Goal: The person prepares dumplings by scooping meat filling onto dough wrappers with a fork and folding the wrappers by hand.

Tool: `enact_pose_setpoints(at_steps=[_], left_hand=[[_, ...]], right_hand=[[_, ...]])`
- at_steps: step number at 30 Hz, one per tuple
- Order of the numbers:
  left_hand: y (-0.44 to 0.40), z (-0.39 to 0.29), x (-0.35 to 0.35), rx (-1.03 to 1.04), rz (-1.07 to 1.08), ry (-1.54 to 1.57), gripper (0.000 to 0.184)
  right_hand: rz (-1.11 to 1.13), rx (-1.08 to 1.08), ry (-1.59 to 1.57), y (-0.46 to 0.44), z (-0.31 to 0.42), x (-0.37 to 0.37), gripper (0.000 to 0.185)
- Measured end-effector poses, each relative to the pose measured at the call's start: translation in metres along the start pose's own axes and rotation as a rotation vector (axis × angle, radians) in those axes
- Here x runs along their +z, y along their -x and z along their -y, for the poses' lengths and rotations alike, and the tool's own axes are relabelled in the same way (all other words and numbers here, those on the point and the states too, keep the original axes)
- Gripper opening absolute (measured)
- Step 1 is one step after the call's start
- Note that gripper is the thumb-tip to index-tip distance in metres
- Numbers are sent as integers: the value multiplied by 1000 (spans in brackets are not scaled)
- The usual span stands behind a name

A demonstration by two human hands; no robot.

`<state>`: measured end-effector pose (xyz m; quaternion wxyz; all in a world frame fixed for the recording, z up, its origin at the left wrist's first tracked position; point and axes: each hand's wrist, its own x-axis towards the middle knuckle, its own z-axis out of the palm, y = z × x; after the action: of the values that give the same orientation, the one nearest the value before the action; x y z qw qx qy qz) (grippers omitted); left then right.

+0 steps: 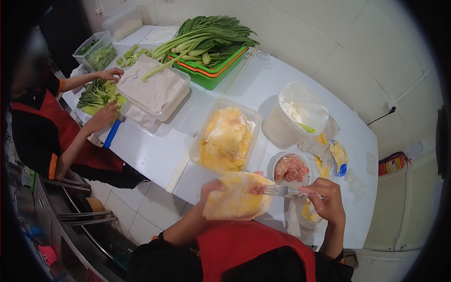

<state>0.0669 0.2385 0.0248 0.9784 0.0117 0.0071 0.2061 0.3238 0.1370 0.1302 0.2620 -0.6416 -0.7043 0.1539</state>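
My left hand (212, 188) grips a yellow wonton wrapper (230, 199) by its edge, holding it up in front of my red apron. In my right hand (325, 197) is a fork (277, 190), its tines pressed against a dab of minced meat on the wrapper. Just beyond the fork stands a white bowl of pinkish minced meat (291, 168). A clear plastic container (195, 152) beyond my left hand holds a pile of yellow filled wrappers (228, 136).
Behind the bowl stands a white bucket (282, 124) with a liner, beside opened wrapper packets (338, 151). At left, a co-worker's hands (107, 115) are at leafy greens near a blue-handled knife (112, 134). A green basket (206, 81) holds long-stemmed greens.
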Motion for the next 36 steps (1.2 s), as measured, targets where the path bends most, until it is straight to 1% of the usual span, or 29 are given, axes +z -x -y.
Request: enact_pose_setpoints(at_steps=[2, 5, 8, 11, 17, 20, 23, 26, 29, 32, 33, 36], left_hand=[[0, -1, 2, 20, -14, 5, 84], [0, -3, 0, 53, 8, 42, 84], [1, -3, -3, 73, 34, 61, 84], [-1, -1, 1, 89, 31, 3, 84], [-1, 2, 5, 94, 31, -46, 84], [0, 3, 2, 79, 26, -29, 84], [2, 3, -2, 73, 21, -4, 84], [5, 3, -7, 79, 20, 8, 84], [4, 3, -8, 91, 24, -13, 84], [0, 5, -4, 102, 32, -67, 84], [0, 6, -1, 107, 32, -92, 84], [-3, 6, 9, 122, 42, -154, 85]], right_hand=[[-5, 49, -8, 5, -4, -1, 26], [-158, 140, -43, 8, -4, -3, 25], [-192, 154, -146, 12, -2, 4, 24], [-124, 28, -153, 9, 2, 20, 23], [-171, -38, 38, 4, 8, 26, 22], [-188, -28, 140, 5, 13, 23, 24], [-213, 3, 135, 8, 13, 20, 27], [-268, 66, 150, 12, 9, 17, 25], [-345, 216, -229, 20, -6, 23, 16], [-312, 285, -624, 17, -8, 41, 17], [-277, 261, -674, 15, -11, 48, 18], [-183, 548, -958, 7, 5, 61, 15]])
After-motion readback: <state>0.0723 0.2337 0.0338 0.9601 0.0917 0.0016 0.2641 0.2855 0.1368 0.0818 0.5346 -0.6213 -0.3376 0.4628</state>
